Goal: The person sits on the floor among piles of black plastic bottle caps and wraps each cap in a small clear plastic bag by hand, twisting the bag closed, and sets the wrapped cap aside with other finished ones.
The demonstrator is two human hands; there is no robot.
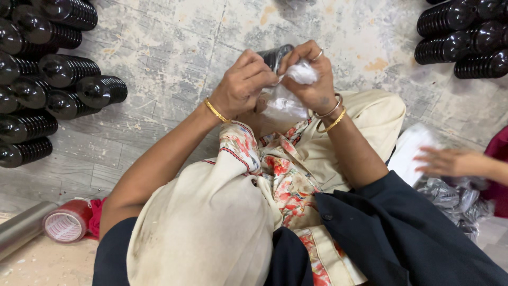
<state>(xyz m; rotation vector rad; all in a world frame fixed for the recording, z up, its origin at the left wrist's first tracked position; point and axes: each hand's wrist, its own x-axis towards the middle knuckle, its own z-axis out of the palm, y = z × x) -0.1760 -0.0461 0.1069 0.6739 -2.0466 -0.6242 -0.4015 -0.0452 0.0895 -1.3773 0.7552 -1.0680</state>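
My left hand (242, 83) and my right hand (311, 74) are raised together over my lap, both pinching a crumpled clear plastic bag (290, 98) with a white bunched part at its top. Just behind the hands, partly hidden by them, lies a stack of black ribbed round parts (275, 55). Gold bangles sit on both wrists, and a ring is on my right hand. I sit on the floor in cream trousers, a floral cloth and dark sleeves.
Stacks of black ribbed round parts lie on the worn floor at the left (47, 90) and the top right (465, 37). A red tape roll (66, 221) and a metal tube (21, 229) lie at the lower left. Another person's hand (450, 161) reaches over white sheets and plastic bags (455, 198) at the right.
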